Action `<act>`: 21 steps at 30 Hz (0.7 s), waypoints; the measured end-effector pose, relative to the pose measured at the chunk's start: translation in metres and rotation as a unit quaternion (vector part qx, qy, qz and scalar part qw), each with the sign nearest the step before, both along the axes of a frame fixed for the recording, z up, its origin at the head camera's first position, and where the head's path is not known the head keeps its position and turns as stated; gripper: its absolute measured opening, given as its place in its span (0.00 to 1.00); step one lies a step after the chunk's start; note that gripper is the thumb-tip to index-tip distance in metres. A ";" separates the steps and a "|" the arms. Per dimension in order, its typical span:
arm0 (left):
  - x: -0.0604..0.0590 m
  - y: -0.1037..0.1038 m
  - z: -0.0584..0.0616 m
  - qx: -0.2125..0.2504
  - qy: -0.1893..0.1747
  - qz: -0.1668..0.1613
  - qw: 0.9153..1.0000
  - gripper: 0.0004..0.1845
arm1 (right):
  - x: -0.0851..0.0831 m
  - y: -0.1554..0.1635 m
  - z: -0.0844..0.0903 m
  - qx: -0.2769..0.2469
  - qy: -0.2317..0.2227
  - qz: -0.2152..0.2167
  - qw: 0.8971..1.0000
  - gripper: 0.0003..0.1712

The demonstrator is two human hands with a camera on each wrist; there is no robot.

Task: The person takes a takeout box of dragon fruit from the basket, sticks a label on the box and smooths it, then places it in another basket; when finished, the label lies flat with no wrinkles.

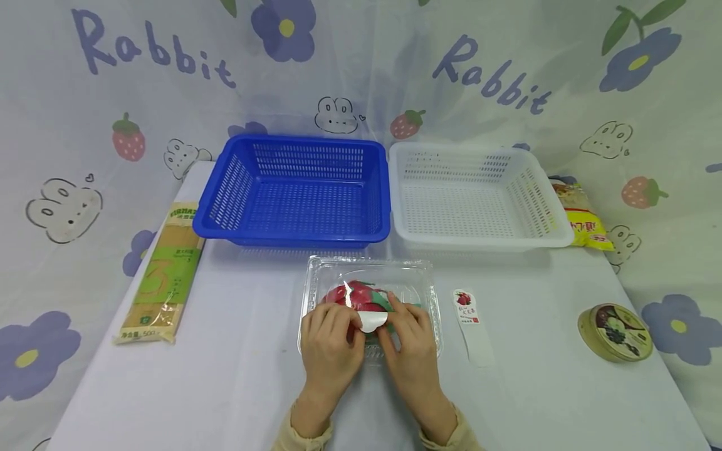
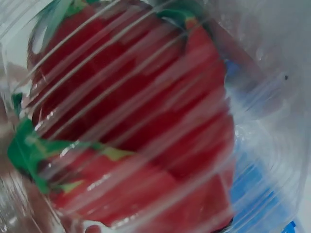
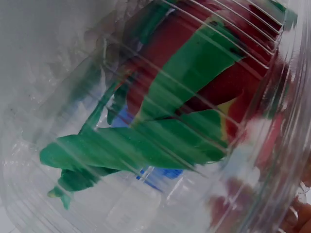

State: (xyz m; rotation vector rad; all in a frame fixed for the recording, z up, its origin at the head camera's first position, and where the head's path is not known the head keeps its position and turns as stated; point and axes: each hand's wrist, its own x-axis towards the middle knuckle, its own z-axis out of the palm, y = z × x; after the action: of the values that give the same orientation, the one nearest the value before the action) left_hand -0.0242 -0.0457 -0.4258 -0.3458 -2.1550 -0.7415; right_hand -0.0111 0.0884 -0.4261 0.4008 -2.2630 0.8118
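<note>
A blue basket (image 1: 293, 188) and a white basket (image 1: 474, 194) are sitting side by side beyond the hands. A pasta pack (image 1: 163, 272) is lying far left, a round tin (image 1: 615, 332) far right, a label strip (image 1: 470, 322) just right.

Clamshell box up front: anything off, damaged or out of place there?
One oddity: a white sticker on the clear clamshell box is curled up, half peeled off the lid, between the left hand and right hand. A similar label strip lies loose on the table to its right. The box looks intact, with no spill.
</note>
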 end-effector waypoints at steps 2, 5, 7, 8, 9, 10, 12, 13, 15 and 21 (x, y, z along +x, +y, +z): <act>0.000 0.000 -0.001 0.010 0.002 -0.001 1.000 0.11 | 0.000 0.000 0.000 0.005 -0.011 -0.001 1.000 0.16; 0.000 0.000 -0.002 0.021 0.003 -0.004 1.000 0.15 | 0.000 0.000 0.000 0.018 -0.021 -0.006 1.000 0.13; 0.000 0.001 -0.001 0.023 0.004 -0.007 1.000 0.15 | 0.001 0.000 0.000 0.028 -0.030 -0.015 0.999 0.11; -0.001 0.001 -0.001 0.021 0.006 -0.007 1.000 0.13 | 0.001 0.000 0.000 0.035 -0.033 -0.020 0.999 0.11; -0.001 0.001 -0.001 0.019 0.005 -0.007 1.000 0.12 | 0.001 -0.001 0.000 0.043 -0.034 -0.026 0.998 0.12; -0.001 0.001 -0.001 0.015 0.003 -0.008 1.000 0.11 | 0.001 -0.001 0.000 0.051 -0.037 -0.031 0.998 0.12; -0.001 0.001 0.000 0.009 -0.001 -0.009 1.000 0.09 | 0.000 -0.002 0.001 0.067 -0.039 -0.040 0.996 0.14; -0.001 0.001 0.000 0.005 -0.004 -0.010 1.000 0.09 | -0.001 -0.002 0.001 0.074 -0.041 -0.042 0.996 0.15; -0.001 0.001 0.001 -0.005 -0.011 -0.011 1.000 0.09 | -0.002 -0.003 0.003 0.091 -0.045 -0.048 0.994 0.17; -0.002 0.002 0.003 -0.099 -0.038 0.001 0.994 0.09 | -0.007 -0.007 0.009 0.147 -0.096 -0.065 0.982 0.22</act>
State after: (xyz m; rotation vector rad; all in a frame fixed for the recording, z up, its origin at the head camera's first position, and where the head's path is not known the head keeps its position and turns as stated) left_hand -0.0257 -0.0441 -0.4230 -0.4254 -2.3068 -0.5487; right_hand -0.0186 0.0813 -0.4171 0.3149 -2.5696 0.4658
